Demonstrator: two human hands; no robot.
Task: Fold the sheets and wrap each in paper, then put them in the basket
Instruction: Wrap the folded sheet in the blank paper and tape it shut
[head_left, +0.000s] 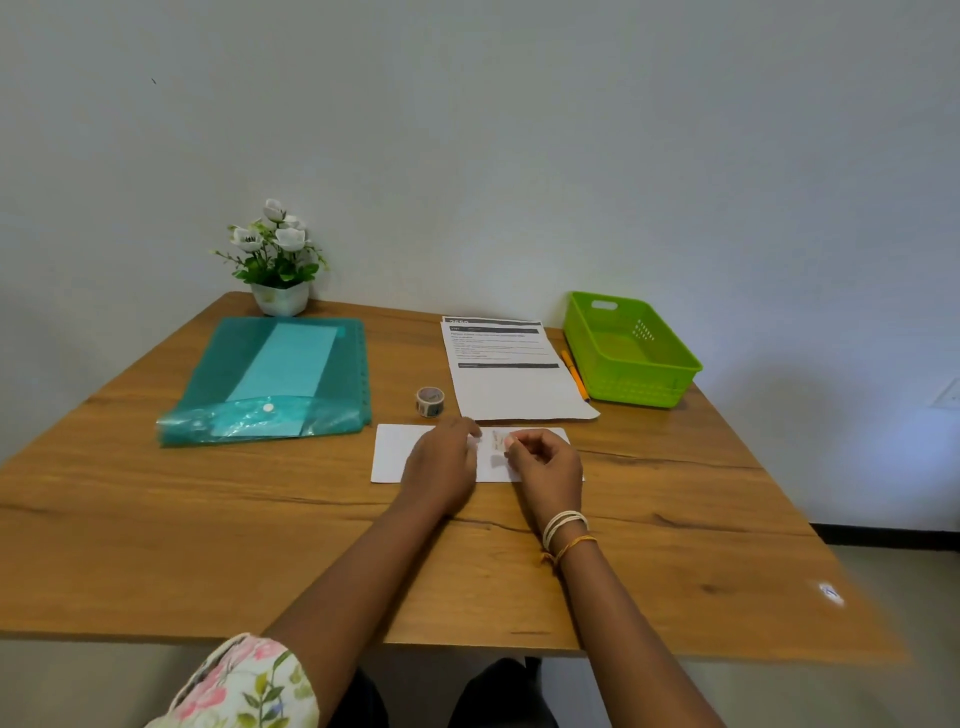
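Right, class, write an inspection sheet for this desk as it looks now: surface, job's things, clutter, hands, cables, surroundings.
Surface: wooden table.
Job's things: white folded packet under both hands; tape strip on it; printed sheets; tape roll; green basket, nothing seen inside.
Clutter: teal folder, flower pot, orange pen.
Hands: left hand presses packet; right hand pinches tape strip.
Cables: nothing seen.
Surroundings: plain wall.

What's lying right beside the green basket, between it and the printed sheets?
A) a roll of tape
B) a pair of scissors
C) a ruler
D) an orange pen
D: an orange pen lies on the table along the left wall of the green basket, next to the printed sheets; the roll of tape stands on the sheets' other side.
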